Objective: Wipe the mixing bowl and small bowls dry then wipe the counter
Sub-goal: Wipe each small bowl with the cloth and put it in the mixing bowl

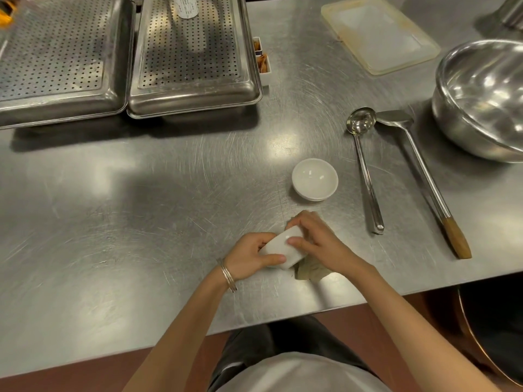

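item: small white bowl (283, 248), tipped on side, held just above near edge of counter (141, 222). left hand (249, 256) fingers closed round base and rim. right hand (319, 241) presses drab cloth (307, 271) at mouth, probably wiping inside; interior hidden. second small bowl (315, 179) upright, near, beyond hands. mixing bowl (481, 100) far right. handling: bowl light, rigid, glazed, likely slippery if wet, breakable; grip rim against base. cloth soft, limp.
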